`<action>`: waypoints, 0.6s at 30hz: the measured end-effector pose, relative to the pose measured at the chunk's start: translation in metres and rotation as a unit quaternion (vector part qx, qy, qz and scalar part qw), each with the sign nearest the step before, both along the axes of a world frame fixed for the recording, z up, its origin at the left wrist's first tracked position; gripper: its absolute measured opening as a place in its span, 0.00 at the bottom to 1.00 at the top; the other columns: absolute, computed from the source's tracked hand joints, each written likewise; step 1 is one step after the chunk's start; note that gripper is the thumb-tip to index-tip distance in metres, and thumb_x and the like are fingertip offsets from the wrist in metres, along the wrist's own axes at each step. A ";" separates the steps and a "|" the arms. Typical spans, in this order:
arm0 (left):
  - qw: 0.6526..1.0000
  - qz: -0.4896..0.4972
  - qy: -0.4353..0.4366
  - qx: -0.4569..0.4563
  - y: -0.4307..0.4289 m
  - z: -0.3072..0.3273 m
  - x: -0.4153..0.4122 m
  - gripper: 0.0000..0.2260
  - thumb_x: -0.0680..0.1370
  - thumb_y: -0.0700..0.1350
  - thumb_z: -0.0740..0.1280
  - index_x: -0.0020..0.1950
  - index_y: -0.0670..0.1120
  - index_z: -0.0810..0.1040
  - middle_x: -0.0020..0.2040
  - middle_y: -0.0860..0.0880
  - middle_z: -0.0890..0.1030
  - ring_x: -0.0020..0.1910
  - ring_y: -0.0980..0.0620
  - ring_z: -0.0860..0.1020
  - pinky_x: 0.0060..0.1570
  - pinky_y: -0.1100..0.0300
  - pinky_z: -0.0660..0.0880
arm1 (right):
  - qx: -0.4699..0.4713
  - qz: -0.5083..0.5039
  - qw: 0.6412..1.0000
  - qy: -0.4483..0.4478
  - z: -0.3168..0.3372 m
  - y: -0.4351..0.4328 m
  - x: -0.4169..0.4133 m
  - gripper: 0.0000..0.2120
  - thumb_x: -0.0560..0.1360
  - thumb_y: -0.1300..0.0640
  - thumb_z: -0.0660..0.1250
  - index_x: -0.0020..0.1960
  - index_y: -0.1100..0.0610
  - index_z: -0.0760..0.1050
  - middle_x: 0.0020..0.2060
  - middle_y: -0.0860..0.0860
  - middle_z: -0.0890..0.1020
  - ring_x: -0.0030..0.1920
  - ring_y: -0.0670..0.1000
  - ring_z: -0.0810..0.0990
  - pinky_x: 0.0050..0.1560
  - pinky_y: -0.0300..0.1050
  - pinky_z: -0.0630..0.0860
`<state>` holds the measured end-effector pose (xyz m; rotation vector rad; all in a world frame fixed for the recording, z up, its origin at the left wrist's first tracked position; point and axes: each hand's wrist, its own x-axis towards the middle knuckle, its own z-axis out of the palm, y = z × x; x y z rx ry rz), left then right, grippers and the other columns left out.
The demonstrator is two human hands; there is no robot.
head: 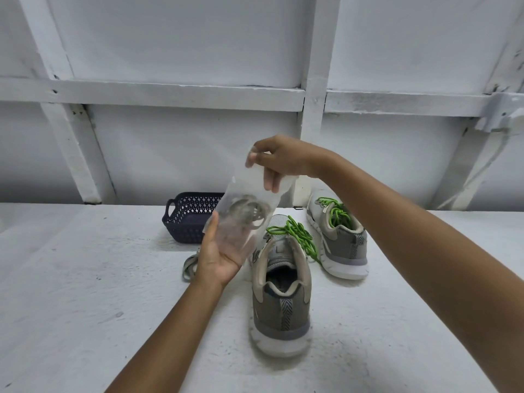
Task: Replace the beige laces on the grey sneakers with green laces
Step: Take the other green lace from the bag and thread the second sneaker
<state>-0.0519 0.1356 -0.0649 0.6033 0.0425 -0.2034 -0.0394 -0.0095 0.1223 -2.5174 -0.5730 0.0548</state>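
Both hands hold a clear plastic bag upright above the white surface, with a coiled beige lace inside it. My right hand pinches the bag's top edge. My left hand cups the bag's lower end from below, fingers behind the plastic. Two grey sneakers stand heel toward me: the near one has a loose green lace draped over its front, and the far right one carries green lacing. Another beige lace lies on the surface, partly hidden by my left wrist.
A dark blue perforated basket stands behind the bag at the back of the white surface. A white panelled wall with beams rises directly behind it.
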 end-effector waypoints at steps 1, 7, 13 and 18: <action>1.000 0.000 -0.003 0.005 0.001 -0.001 0.000 0.20 0.75 0.59 0.64 0.57 0.46 0.78 0.54 0.45 0.82 0.49 0.50 0.82 0.36 0.54 0.81 | 0.008 0.000 1.000 0.006 -0.001 -0.001 0.000 0.12 0.82 0.54 0.53 0.52 0.53 0.74 0.23 0.48 0.80 0.25 0.46 0.79 0.36 0.43 0.71; 0.999 0.018 -0.006 0.041 0.004 0.003 0.004 0.26 0.76 0.61 0.61 0.62 0.42 0.76 0.56 0.44 0.82 0.53 0.51 0.81 0.51 0.61 0.79 | 0.070 -0.033 0.997 0.027 -0.001 -0.004 0.003 0.14 0.83 0.52 0.50 0.59 0.54 0.72 0.26 0.53 0.78 0.21 0.47 0.76 0.28 0.39 0.73; 0.999 0.024 -0.003 0.032 0.009 -0.006 0.004 0.27 0.73 0.64 0.59 0.65 0.48 0.75 0.62 0.44 0.79 0.58 0.47 0.79 0.48 0.53 0.81 | 0.014 0.003 0.999 0.040 0.003 -0.004 -0.003 0.15 0.83 0.48 0.49 0.64 0.49 0.69 0.64 0.56 0.73 0.37 0.55 0.84 0.37 0.48 0.82; 0.995 -0.054 -0.078 0.007 0.008 0.000 -0.004 0.24 0.74 0.62 0.56 0.43 0.47 0.85 0.47 0.42 0.84 0.42 0.47 0.84 0.38 0.54 0.82 | -0.020 0.030 0.999 0.031 0.003 -0.003 0.001 0.14 0.82 0.46 0.49 0.60 0.46 0.71 0.51 0.55 0.81 0.42 0.54 0.84 0.50 0.56 0.78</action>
